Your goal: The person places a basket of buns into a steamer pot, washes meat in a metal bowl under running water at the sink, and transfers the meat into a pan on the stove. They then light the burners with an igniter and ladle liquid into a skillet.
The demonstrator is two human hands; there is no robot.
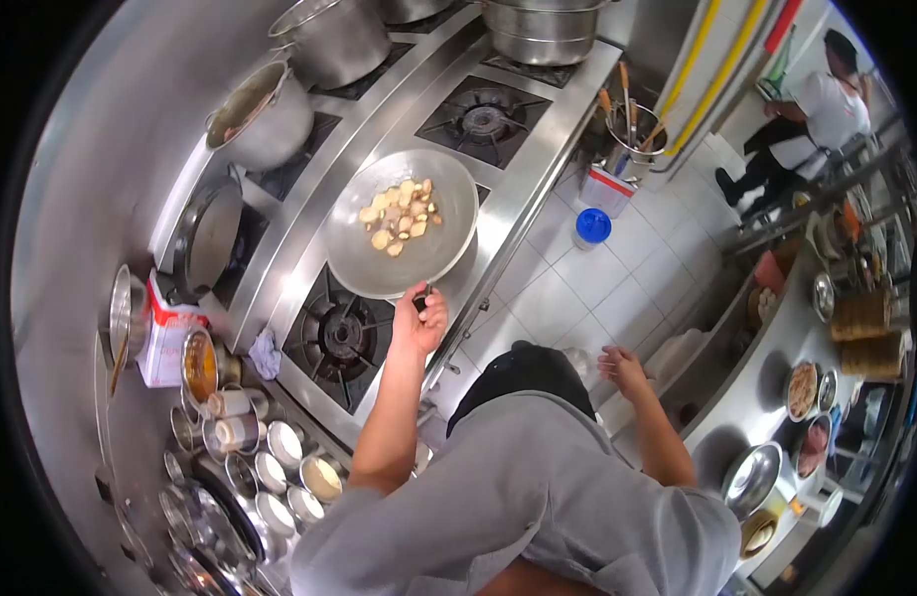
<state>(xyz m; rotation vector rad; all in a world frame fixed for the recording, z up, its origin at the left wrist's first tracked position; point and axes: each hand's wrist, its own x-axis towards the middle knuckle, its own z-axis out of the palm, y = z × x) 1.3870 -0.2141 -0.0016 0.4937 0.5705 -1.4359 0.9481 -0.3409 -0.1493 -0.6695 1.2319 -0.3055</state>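
My left hand [419, 316] is wrapped round the short dark handle of a wide silver pan [364, 260] above the stove. Browned, pale sliced pieces of food [401, 214] lie in the middle of the pan; their exact kind I cannot make out. Just below the pan shows a bare gas burner [341, 333]. Out to my right, my right hand [624, 370] hangs over the floor by the counter, its fingers apart and nothing seen in it.
Large pots [270, 124] line the stove's back. Bowls of ingredients [276, 472] crowd the left. A blue-lidded tub [591, 228] and a utensil bucket [637, 151] stand on the floor. A counter [721, 407] with bowls runs along the right; a co-worker [826, 114] is beyond.
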